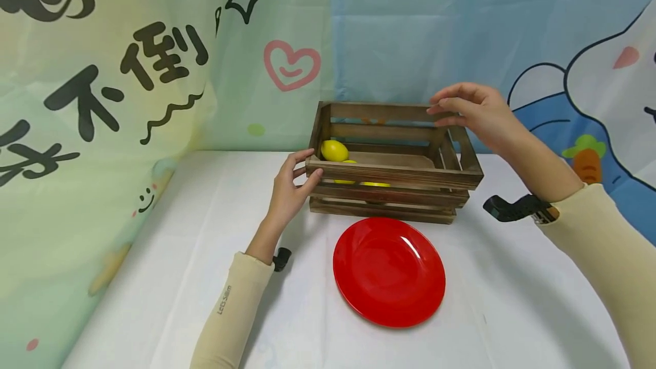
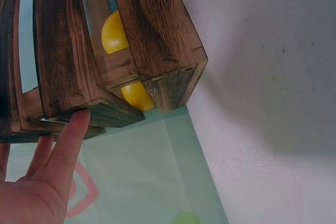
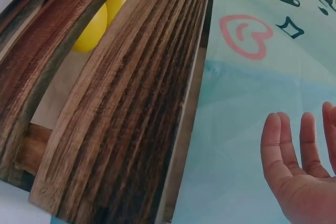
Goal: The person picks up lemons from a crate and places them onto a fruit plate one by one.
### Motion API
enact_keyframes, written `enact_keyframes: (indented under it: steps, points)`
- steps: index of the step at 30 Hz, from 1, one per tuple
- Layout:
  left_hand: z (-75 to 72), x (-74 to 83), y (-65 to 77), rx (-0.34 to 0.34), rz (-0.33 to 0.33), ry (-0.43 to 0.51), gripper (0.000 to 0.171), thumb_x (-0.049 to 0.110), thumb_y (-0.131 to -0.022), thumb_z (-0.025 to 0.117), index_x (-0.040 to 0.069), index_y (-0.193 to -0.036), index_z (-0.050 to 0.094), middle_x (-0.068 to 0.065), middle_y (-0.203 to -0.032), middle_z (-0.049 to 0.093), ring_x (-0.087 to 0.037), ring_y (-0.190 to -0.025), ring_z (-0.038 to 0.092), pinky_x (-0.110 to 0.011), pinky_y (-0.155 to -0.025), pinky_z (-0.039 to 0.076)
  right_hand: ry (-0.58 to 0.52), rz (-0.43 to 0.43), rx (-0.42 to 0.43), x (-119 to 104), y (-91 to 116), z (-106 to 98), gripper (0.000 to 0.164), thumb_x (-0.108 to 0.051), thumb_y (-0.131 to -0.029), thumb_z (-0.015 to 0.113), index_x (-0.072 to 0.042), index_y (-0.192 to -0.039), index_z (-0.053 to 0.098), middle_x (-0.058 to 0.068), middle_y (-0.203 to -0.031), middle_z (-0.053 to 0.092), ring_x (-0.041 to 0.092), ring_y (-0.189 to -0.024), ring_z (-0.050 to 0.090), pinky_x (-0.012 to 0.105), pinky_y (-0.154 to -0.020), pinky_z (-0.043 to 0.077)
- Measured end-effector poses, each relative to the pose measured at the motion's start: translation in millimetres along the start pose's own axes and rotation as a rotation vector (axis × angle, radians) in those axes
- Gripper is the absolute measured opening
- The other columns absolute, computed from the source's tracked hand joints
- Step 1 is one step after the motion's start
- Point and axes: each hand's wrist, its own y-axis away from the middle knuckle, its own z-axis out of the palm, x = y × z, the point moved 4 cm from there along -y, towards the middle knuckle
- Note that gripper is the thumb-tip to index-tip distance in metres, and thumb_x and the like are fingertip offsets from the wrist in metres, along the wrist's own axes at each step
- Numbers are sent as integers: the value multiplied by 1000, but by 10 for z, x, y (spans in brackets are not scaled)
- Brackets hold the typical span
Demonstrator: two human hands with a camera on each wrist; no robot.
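Observation:
A brown slatted wooden crate (image 1: 389, 175) stands on the table, with yellow lemons (image 1: 335, 150) inside near its left end. My left hand (image 1: 289, 189) touches the crate's front left corner with its fingers spread. In the left wrist view, extended fingers (image 2: 71, 148) meet the slat ends, and yellow fruit shows through the gaps. Above the crate's back right corner, my right hand (image 1: 474, 110) hovers with loosely bent fingers and nothing visible in it. A round red plate (image 1: 389, 272) lies in front of the crate.
White cloth (image 1: 302, 312) covers the table. Behind the crate hangs a printed backdrop (image 1: 410, 33), which also runs along the left side. Black wrist devices (image 1: 512, 208) sit at both cuffs.

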Motion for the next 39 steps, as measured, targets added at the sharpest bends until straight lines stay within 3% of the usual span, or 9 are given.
enact_keyframes:
  steps: [5,8,14,18,23,28,35,39]
  points:
    - [-6,7,-14,-3,-5,4,44,16,-94,67,7,-135,52,-12,-135,53,-23,-125,50,-33,-102,47,21,36,-14,63,-109,15,15,-12,-96,63,-7,-108,68,2,-110,63,14,-98,67,25,-77,57]
    - [-2,14,-21,-2,-5,1,44,16,-94,67,7,-134,52,-12,-135,53,-24,-125,51,-34,-101,48,115,60,-59,90,-168,36,21,-13,-96,63,-7,-116,65,1,-116,61,13,-102,65,26,-80,56]
    - [32,27,-38,-7,11,-11,45,15,-94,67,6,-135,51,-12,-135,53,-22,-126,50,-31,-102,47,408,123,-379,159,-243,175,37,-17,-99,59,-9,-134,54,5,-135,53,16,-107,63,29,-90,53]
    - [29,37,-41,-6,11,-13,45,15,-94,67,6,-135,51,-12,-135,53,-21,-127,50,-31,-102,46,472,151,-559,189,-273,323,39,-16,-97,61,-9,-135,54,11,-139,51,22,-114,59,33,-94,51]
    - [17,40,-44,-3,7,-14,45,16,-94,66,6,-136,50,-12,-135,53,-22,-127,50,-33,-103,47,431,180,-715,215,-353,454,37,-13,-96,62,-6,-133,56,14,-135,55,23,-122,56,34,-95,51]
    - [11,16,-37,4,9,-12,46,16,-94,67,6,-136,50,-12,-135,53,-22,-127,50,-33,-102,47,382,190,-834,284,-466,551,41,-7,-96,61,4,-133,50,22,-136,51,24,-119,59,38,-96,52]
    - [10,3,-22,6,-4,-11,46,16,-94,67,7,-136,50,-12,-136,53,-22,-127,50,-34,-102,47,324,222,-855,395,-627,590,56,-2,-92,65,1,-142,41,23,-134,49,36,-120,55,43,-96,52]
    - [-5,16,-18,6,-19,-19,46,16,-94,67,7,-136,50,-11,-136,53,-22,-128,50,-33,-102,47,336,274,-857,440,-703,587,56,-3,-91,66,3,-142,41,23,-139,46,35,-121,55,42,-97,51]
